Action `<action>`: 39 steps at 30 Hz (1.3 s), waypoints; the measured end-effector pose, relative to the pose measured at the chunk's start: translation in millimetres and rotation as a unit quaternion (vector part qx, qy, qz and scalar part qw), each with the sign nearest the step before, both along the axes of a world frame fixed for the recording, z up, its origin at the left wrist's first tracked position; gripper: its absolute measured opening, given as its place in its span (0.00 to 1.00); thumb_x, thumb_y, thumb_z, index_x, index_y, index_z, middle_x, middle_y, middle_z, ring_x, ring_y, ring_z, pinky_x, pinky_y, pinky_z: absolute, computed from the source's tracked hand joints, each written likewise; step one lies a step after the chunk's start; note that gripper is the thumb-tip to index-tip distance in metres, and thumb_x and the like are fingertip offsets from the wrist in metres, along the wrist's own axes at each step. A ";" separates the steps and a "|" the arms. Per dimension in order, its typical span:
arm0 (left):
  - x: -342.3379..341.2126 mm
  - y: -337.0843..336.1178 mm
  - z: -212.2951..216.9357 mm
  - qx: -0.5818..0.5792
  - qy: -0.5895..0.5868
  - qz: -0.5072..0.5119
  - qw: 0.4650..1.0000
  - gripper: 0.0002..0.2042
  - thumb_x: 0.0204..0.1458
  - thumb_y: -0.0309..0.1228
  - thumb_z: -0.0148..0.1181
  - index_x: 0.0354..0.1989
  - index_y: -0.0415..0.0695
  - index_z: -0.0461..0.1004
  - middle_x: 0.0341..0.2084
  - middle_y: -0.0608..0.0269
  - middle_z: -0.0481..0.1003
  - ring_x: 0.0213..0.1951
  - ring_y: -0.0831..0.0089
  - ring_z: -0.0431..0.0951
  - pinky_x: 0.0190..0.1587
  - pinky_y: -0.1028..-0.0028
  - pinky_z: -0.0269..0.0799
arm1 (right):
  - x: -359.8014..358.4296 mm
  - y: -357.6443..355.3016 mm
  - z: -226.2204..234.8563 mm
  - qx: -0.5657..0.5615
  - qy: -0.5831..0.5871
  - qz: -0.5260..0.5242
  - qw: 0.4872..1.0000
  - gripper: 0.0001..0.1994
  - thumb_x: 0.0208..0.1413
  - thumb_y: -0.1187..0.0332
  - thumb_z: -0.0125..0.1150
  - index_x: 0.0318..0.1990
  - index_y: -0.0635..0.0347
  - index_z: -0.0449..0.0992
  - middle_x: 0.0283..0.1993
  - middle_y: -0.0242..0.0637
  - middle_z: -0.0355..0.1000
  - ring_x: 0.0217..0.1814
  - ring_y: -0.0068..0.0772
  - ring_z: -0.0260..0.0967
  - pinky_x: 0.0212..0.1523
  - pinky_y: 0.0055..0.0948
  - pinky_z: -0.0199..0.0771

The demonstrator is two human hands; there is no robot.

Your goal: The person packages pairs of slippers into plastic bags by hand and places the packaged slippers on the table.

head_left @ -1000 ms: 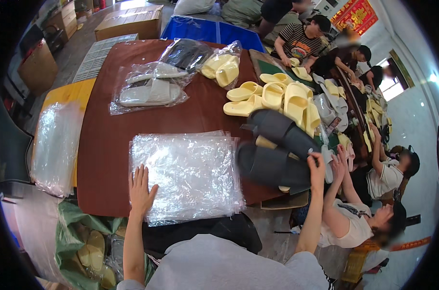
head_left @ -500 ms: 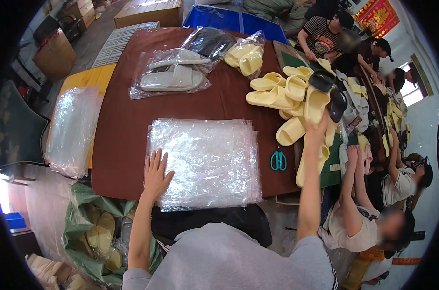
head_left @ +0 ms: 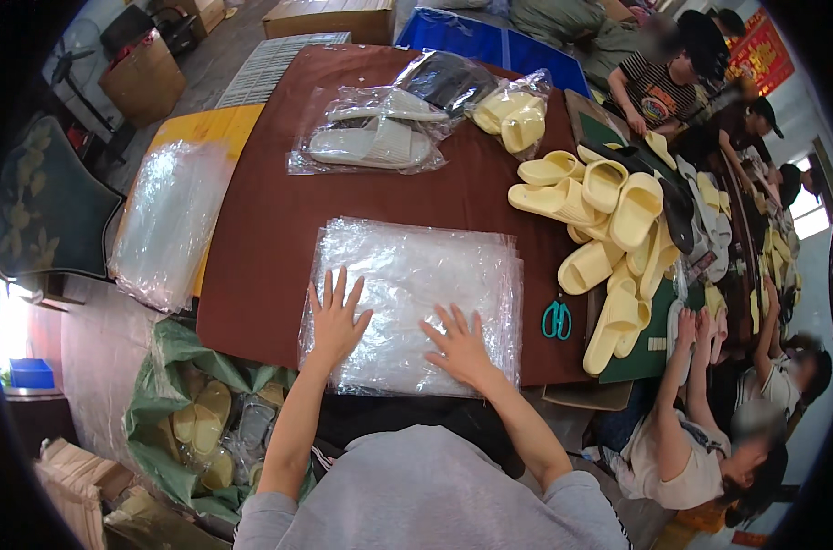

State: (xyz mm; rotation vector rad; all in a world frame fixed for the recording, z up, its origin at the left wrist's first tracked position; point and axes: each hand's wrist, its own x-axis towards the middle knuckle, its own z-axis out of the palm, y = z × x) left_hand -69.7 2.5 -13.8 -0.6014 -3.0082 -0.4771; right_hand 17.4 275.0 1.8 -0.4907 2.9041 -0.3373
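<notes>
A stack of clear plastic bags (head_left: 407, 266) lies flat at the near edge of the brown-covered table (head_left: 261, 266). My left hand (head_left: 338, 316) rests on the left part of the stack, fingers spread. Over its right part lies my right hand (head_left: 462, 348), also spread, holding nothing. To the right of the stack are teal-handled scissors (head_left: 556, 320). Beyond them sits a heap of pale yellow slippers (head_left: 589, 266), with black ones at its far side. Bagged grey slippers (head_left: 371, 144), a bagged black pair (head_left: 444, 82) and bagged yellow slippers (head_left: 513, 117) lie at the far side.
At left, more clear bags (head_left: 174, 220) lie on a yellow board beside a chair (head_left: 45, 202). An open green sack (head_left: 151, 403) of bagged slippers stands at lower left. A blue bin (head_left: 471, 38) stands behind the table. Co-workers handle slippers along the right.
My right hand has left the yellow slipper heap and come down onto the bag stack, empty. My left hand has stayed on the stack. The view has shifted slightly left.
</notes>
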 end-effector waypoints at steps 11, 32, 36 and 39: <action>-37.6 10.5 14.6 0.041 0.072 0.006 0.997 0.31 0.52 0.44 0.60 0.66 0.48 0.64 0.70 0.52 0.54 0.73 0.48 0.45 0.71 0.42 0.35 | -126.9 38.1 33.6 -0.362 -0.061 -0.135 0.920 0.16 0.61 0.66 0.59 0.53 0.63 0.76 0.51 0.43 0.75 0.52 0.36 0.74 0.51 0.32 0.74; -45.2 10.5 1.3 0.033 0.014 0.012 0.999 0.34 0.54 0.50 0.55 0.70 0.55 0.59 0.72 0.50 0.49 0.74 0.47 0.42 0.71 0.41 0.35 | -327.8 29.7 16.6 -0.811 -0.154 -0.298 0.479 0.12 0.63 0.75 0.52 0.49 0.74 0.73 0.51 0.46 0.74 0.53 0.37 0.74 0.60 0.33 0.76; -40.8 4.4 -2.5 0.025 0.009 0.021 0.999 0.34 0.55 0.50 0.54 0.71 0.54 0.59 0.73 0.49 0.47 0.74 0.47 0.40 0.71 0.41 0.32 | -282.5 11.4 98.0 -0.855 -0.170 -0.215 0.439 0.12 0.63 0.75 0.53 0.51 0.75 0.71 0.54 0.47 0.73 0.58 0.39 0.72 0.62 0.34 0.74; -40.7 4.9 -5.7 0.031 0.011 0.019 0.999 0.34 0.55 0.50 0.54 0.70 0.53 0.59 0.73 0.48 0.47 0.74 0.47 0.39 0.72 0.42 0.29 | -216.0 -22.1 154.1 -0.834 -0.150 -0.098 0.521 0.22 0.64 0.69 0.52 0.63 0.71 0.63 0.64 0.44 0.66 0.67 0.39 0.63 0.71 0.38 0.62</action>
